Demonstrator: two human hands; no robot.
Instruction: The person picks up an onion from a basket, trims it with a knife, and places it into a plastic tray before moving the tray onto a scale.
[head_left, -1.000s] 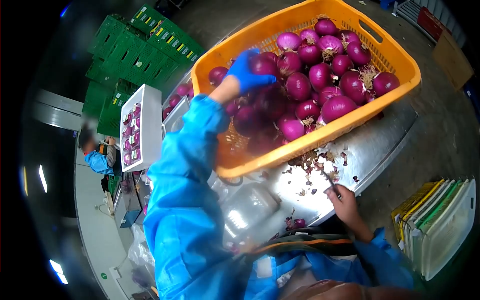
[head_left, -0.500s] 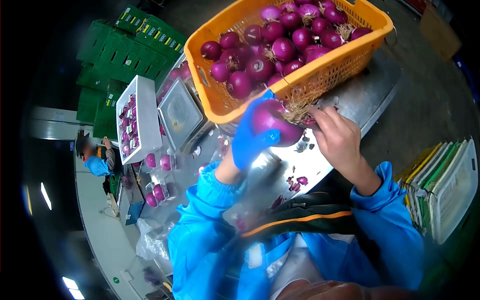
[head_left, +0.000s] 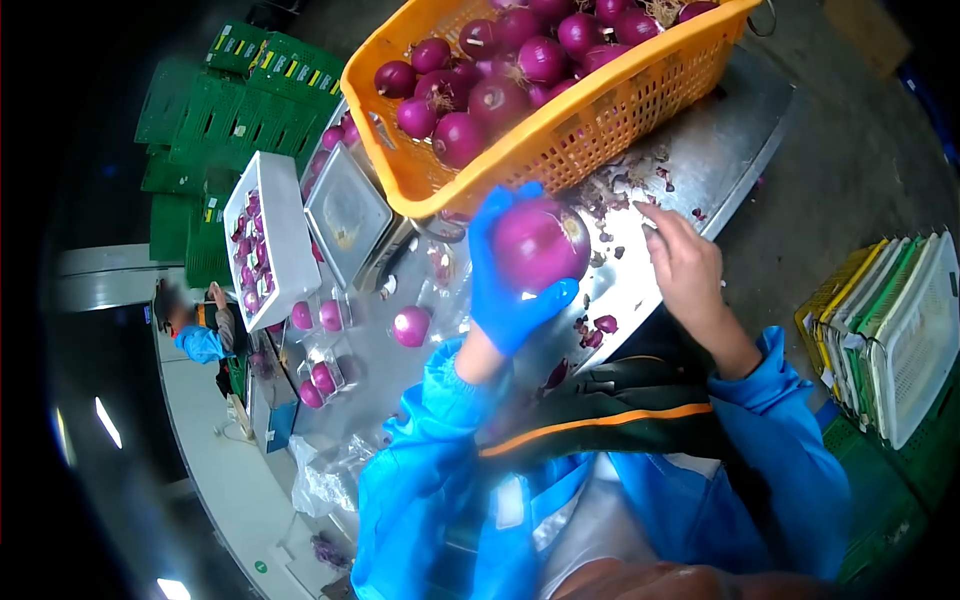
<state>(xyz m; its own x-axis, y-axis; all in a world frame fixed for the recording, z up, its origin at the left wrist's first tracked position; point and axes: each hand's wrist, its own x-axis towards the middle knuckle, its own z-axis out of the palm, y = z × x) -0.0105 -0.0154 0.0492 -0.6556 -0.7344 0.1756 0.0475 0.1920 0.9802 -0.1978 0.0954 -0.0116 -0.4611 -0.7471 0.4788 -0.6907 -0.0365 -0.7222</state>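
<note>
Red onion [head_left: 530, 250], large and glossy, sits in the blue-gloved left hand [head_left: 515, 270], the thumb below it and the fingers curled round its side, just in front of the orange basket [head_left: 640, 115] and above the metal table [head_left: 755, 115]. The bare right hand [head_left: 690, 270] is near the onion but apart from it, thumb and forefinger narrowly spaced; I cannot tell whether anything is pinched there. Dry skins [head_left: 655, 180] lie scattered on the table beneath.

Beyond, green crates [head_left: 205, 115] carry yellow-and-white labels [head_left: 300, 70] whose print is too small to read. Packed onions in the white box [head_left: 293, 240] bear small whitish patches, perhaps labels, equally unreadable. A round green mark [head_left: 261, 567] shows on the pale surface at lower left, its symbol indistinct. Another person [head_left: 203, 340] in blue is beside that box.
</note>
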